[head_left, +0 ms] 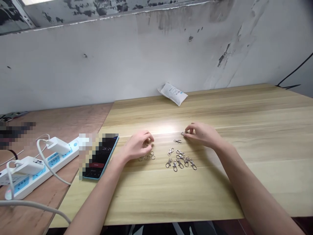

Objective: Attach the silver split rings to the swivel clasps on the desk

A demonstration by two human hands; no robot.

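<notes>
The person's left hand (140,145) sat curled on the pale wooden tabletop (171,199), its fingers (149,138) bent over a glint of metal I couldn't quite make out, just above a small cluster of split rings (146,157). The right hand (199,135) had its fingertips (187,130) closed on a small metal ring (183,133). Between the hands lay a loose scatter of lobster clasps (179,160). A white plastic packet (172,93) rested tilted at the far edge (whatever it held was hidden from me). A phone (100,160) lay at the left edge, near a white power strip (41,166) on a reddish plywood table (51,127).
</notes>
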